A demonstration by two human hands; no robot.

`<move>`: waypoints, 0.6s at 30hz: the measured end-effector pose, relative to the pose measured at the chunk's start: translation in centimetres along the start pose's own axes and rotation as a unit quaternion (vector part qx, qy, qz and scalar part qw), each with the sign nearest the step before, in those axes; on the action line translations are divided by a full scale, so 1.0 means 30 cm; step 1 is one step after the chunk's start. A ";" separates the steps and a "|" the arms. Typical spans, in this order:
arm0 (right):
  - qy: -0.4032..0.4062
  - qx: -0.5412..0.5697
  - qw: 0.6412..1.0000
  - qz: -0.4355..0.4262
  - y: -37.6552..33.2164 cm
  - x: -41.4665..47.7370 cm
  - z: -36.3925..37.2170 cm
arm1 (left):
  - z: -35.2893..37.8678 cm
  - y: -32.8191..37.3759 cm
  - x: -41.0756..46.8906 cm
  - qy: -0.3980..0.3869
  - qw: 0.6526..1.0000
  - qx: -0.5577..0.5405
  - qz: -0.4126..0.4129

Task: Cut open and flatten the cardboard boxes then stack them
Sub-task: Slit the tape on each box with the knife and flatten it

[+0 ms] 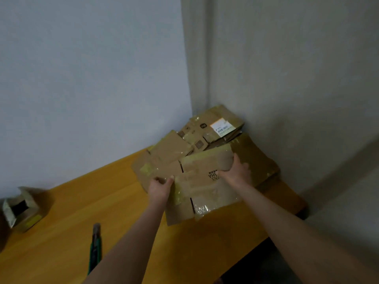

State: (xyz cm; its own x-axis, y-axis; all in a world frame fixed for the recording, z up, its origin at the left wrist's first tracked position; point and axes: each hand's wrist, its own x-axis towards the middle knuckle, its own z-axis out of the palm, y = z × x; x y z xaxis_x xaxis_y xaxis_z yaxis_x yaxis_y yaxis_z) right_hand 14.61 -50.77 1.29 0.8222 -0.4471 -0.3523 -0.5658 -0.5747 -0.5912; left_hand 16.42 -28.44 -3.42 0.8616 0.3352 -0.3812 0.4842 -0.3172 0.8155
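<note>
A flattened brown cardboard box (201, 185) with clear tape and black lettering is held over the far right end of the wooden table (127, 218). My left hand (160, 187) grips its left edge, thumb on top. My right hand (235, 171) grips its upper right part. Behind and under it lies a stack of flattened boxes (207, 132) in the wall corner; the top one has a white label. An unflattened open box (22, 208) stands at the table's far left. A green utility knife (94, 247) lies on the table near the front.
Walls close off the table at the back and right, meeting in a corner behind the stack. The table's right edge drops to a dark floor (266, 261).
</note>
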 end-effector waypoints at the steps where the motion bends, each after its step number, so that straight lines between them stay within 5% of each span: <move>1: 0.003 -0.004 1.000 0.003 -0.008 0.044 -0.011 | 0.032 0.021 0.026 -0.007 1.000 0.002 -0.008; 9: 0.007 -0.078 0.997 0.028 0.010 0.293 -0.070 | 0.241 0.095 0.085 -0.063 0.995 0.002 -0.071; 18: 0.000 -0.225 0.972 -0.073 0.014 0.438 -0.054 | 0.450 0.150 0.035 -0.123 0.986 -0.077 -0.085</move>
State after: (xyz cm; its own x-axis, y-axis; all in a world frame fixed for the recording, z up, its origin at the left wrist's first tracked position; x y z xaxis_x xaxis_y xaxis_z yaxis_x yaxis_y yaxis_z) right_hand 25.08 -58.01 -2.43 0.8954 -0.3390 -0.2888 -0.4136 -0.8733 -0.2573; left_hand 21.56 -41.49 -6.01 0.7895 0.1399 -0.5976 0.6130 -0.1298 0.7794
